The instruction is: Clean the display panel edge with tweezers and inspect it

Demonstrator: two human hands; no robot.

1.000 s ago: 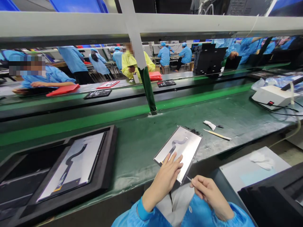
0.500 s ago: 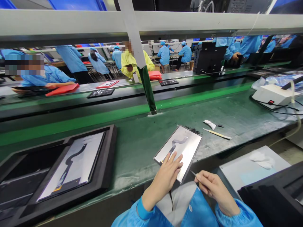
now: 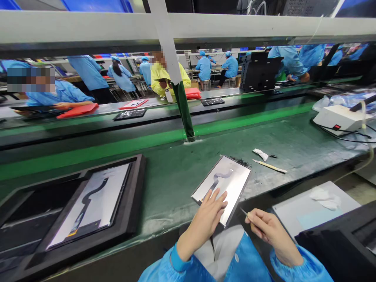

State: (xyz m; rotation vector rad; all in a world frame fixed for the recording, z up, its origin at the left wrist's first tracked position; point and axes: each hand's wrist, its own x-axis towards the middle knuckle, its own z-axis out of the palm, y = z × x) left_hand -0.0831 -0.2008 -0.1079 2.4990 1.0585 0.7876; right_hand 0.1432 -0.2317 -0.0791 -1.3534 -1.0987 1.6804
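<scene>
On the green bench (image 3: 164, 176), a silver panel (image 3: 226, 184) is pressed flat under the left hand (image 3: 205, 221), fingers spread. Just right of its near edge, a thin pick (image 3: 244, 212) is pinched by the right hand (image 3: 268, 231); bare bench surrounds the panel.

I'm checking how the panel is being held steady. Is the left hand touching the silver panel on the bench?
Touching. The head view shows the left hand lying flat on the silver panel, fingers spread across its near end with no gap visible.
</scene>
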